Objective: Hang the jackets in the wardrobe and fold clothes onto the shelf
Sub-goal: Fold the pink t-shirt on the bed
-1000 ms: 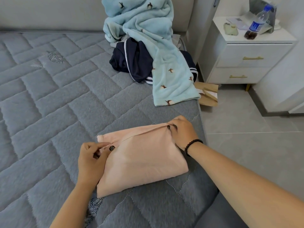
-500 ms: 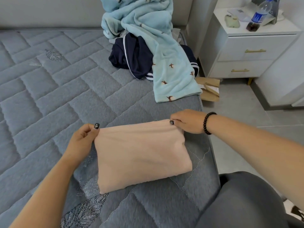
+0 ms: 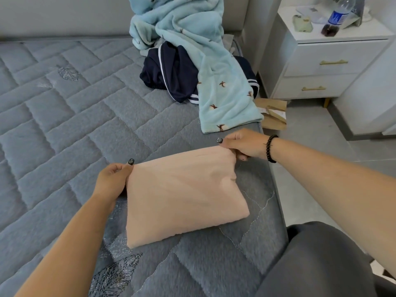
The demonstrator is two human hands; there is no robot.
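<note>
Now right hand [image 3: 242, 144] shifted outward — pink garment [image 3: 182, 194] flatter.

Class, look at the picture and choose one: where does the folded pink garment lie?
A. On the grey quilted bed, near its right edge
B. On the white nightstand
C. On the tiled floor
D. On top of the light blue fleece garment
A: the folded pink garment rests flat on the grey quilted bed, with the left hand and right hand gripping its far corners.
</note>
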